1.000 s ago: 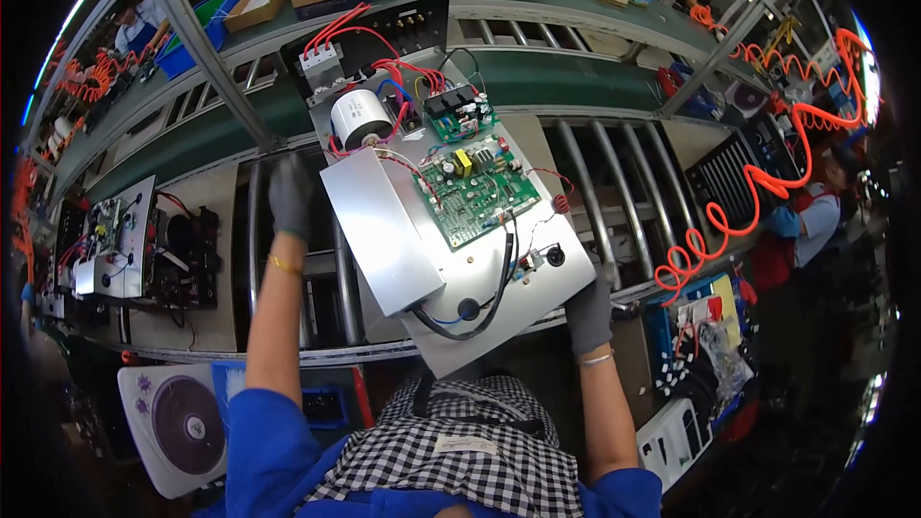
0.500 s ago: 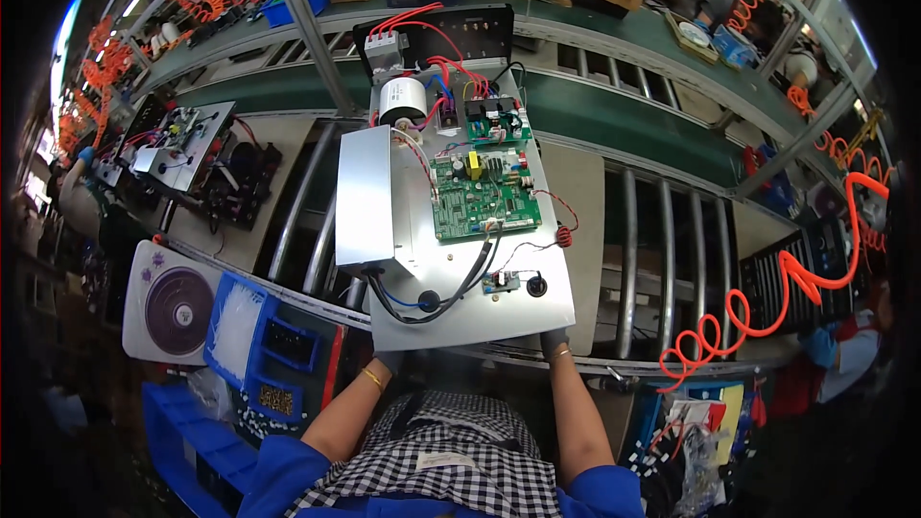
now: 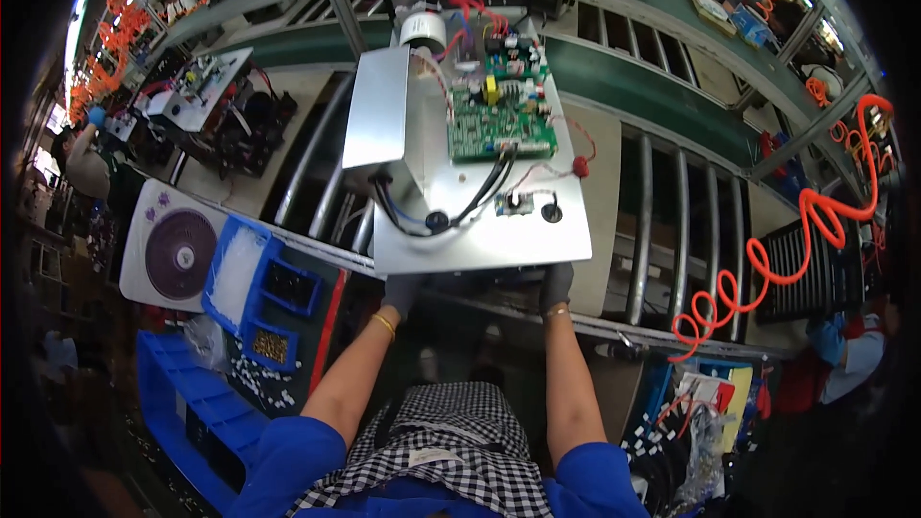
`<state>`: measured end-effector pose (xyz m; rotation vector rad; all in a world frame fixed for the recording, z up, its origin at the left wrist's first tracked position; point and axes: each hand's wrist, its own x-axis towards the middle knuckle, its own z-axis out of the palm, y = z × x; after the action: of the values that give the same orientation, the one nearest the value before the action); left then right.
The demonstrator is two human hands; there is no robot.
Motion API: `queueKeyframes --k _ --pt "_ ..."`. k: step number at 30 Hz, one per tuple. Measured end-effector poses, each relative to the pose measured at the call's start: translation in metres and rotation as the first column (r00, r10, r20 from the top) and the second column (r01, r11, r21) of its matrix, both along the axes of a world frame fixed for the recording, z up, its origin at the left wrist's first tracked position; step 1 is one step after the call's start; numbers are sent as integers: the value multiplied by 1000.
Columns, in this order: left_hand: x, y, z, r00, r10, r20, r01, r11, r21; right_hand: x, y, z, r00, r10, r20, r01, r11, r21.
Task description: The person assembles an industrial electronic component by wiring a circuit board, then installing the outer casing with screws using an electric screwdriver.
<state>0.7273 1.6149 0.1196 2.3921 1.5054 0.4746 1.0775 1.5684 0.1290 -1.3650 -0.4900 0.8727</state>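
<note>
A silver metal panel [image 3: 480,244] bearing electrical parts lies in front of me, tilted with its near edge raised. My left hand [image 3: 403,294], in a dark grey glove, grips that edge at its left end. Toward the right corner, my right hand [image 3: 556,287] grips it in a matching glove. Fingers of both hands are mostly hidden under the panel. On the panel stand a bent silver metal cover [image 3: 376,110], a green circuit board [image 3: 499,123], a white cylinder [image 3: 423,31] and a small board [image 3: 514,203]. Black cables [image 3: 489,187] loop across it.
Metal rollers [image 3: 679,230] run along the conveyor on both sides. A similar assembly [image 3: 206,91] sits at left. Nearer are a fan unit [image 3: 180,254], a blue parts bin [image 3: 240,269] and a blue crate [image 3: 182,374]. An orange coiled hose [image 3: 811,230] hangs at right.
The panel has moved slightly away from me, with both hands still at its near edge and my arms stretched further. The whole view has also shifted downward.
</note>
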Motion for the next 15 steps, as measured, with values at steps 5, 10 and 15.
queueKeyframes --k 5,10,15 --pt "22 -9 55 855 312 414 -103 885 -453 -1 -22 -9 985 -3 170 3 1000 -2" --pt "19 -5 43 883 251 396 -72 907 -414 -1 -48 -19 998 -49 43 49 999 15" --pt "1 -6 32 1000 -26 14 29 953 -301 -48 -94 -9 894 -218 -390 223 974 -35"
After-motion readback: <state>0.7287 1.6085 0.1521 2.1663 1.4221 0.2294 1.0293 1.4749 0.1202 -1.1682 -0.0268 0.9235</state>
